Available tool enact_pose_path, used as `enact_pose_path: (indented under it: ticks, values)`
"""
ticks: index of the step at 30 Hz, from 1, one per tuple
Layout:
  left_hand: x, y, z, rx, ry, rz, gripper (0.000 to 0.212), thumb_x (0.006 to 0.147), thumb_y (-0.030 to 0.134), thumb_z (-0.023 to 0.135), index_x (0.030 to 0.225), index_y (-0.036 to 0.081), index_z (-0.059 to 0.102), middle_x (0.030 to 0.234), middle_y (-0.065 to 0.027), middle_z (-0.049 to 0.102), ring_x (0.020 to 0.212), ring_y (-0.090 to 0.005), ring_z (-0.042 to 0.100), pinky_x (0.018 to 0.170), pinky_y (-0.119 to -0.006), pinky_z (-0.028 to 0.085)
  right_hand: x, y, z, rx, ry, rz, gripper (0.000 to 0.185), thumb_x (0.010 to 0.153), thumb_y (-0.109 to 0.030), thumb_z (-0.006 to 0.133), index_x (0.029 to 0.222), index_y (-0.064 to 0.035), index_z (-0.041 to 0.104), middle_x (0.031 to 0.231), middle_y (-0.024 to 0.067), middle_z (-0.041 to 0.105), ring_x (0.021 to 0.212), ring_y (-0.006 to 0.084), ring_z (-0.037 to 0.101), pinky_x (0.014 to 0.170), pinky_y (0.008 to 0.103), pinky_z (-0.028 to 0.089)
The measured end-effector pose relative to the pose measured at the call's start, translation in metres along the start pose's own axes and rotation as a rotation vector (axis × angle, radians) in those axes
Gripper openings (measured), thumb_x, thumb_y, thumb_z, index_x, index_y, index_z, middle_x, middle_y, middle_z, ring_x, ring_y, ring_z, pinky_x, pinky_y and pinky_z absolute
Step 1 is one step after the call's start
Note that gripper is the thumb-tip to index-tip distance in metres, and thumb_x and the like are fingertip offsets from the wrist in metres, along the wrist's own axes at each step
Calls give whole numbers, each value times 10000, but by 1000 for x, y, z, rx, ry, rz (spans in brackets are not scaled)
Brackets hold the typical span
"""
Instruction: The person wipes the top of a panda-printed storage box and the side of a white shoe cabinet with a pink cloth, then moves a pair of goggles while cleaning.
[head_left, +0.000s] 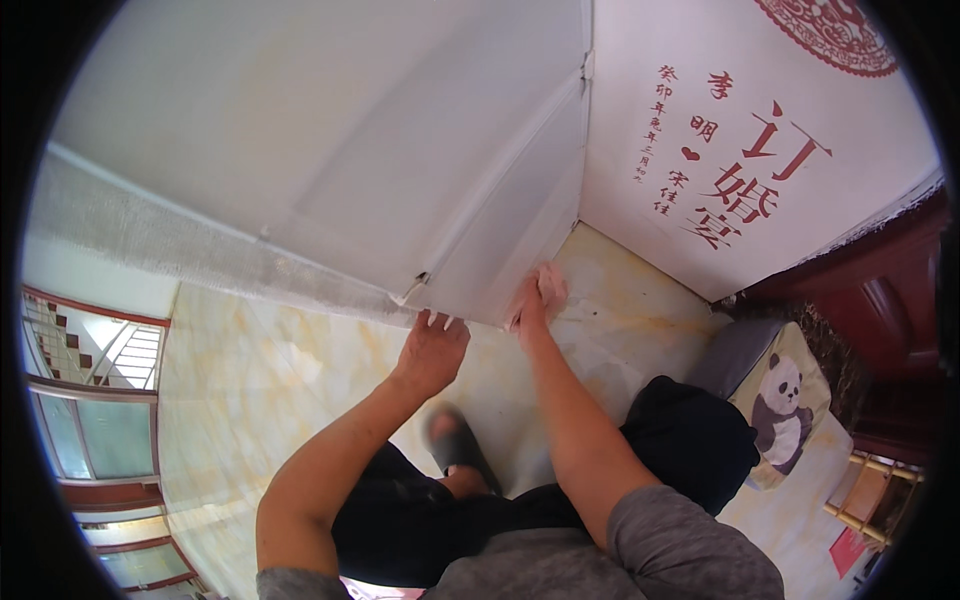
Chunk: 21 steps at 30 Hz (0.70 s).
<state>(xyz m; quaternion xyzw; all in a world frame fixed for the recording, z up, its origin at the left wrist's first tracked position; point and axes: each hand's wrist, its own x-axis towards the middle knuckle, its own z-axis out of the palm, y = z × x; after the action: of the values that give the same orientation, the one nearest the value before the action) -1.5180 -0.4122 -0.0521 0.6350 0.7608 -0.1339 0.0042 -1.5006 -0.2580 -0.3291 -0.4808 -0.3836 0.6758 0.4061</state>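
A tall white panelled appliance, seemingly a refrigerator (420, 150), stands before me, with a seam between its large upper panel and its smaller lower one. My left hand (439, 345) has its fingertips at the lower panel's edge, just below the small hinge-like fitting (416, 286); the rest of the fingers is hidden behind that edge. In my right hand (531, 304) is a pink cloth (553, 289), held bunched against the panel's lower part near the floor. The fingers of this hand are partly hidden by the cloth.
Marbled floor tiles (300, 367) lie underfoot. To the right stand a white board with red writing (660, 247), a dark red wooden door (892, 300) and a bag or cushion with a panda picture (784, 420). A bamboo-framed item (874, 499) is at lower right.
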Motion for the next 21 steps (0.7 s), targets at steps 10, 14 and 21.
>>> enact_pose_path:
  ticks: [10, 14, 21]
  values:
    - [-33, -44, 37, 230, -39, -332, 249, 821, 175, 520, 972, 40, 664, 1107, -164, 603, 1124, -360, 516, 946, -505, 343, -59, -70, -6, 232, -207, 734, 146, 918, -236, 415, 908, -110, 489, 839, 23, 507, 764, 175, 500, 766, 420, 445]
    - [-54, -70, 45, 102, -132, -419, 138, 789, 174, 554, 819, 97, 664, 915, -96, 644, 931, -233, 580, 848, -411, 364, -107, -158, 16, 247, -254, 794, 202, 964, -278, 347, 838, -175, 467, 716, -8, 462, 664, 189, 472, 781, 489, 439]
    - [-35, -66, 29, -320, -66, -517, 158, 760, 113, 530, 865, 79, 643, 899, -127, 648, 899, -264, 612, 836, -425, 410, -126, -253, 21, 394, -404, 744, 261, 1011, -286, 274, 1041, -113, 466, 1037, 77, 503, 968, 235, 516, 965, 521, 363]
